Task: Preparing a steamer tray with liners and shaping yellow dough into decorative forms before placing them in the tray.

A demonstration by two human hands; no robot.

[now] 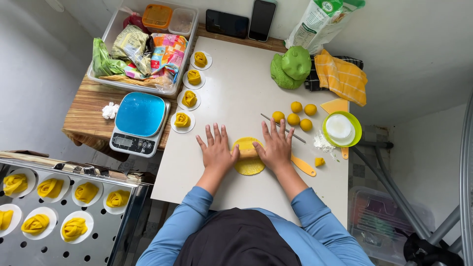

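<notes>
Left hand (216, 150) and right hand (277, 147) flat, fingers spread, palms pressing a wooden rolling pin (248, 153) across a yellow dough disc (249, 165) near the middle of the white work surface (236, 93); four yellow dough balls (295, 114) just beyond to the right, digital scale (138, 121) at left

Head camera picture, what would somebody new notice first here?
Probably both hands, left hand and right hand, pressed flat on a wooden rolling pin over a flattened yellow dough disc at the middle of the white work board. Next, the green dough lump at the far edge, and the yellow rose-shaped buns on the perforated metal tray at lower left.
</notes>
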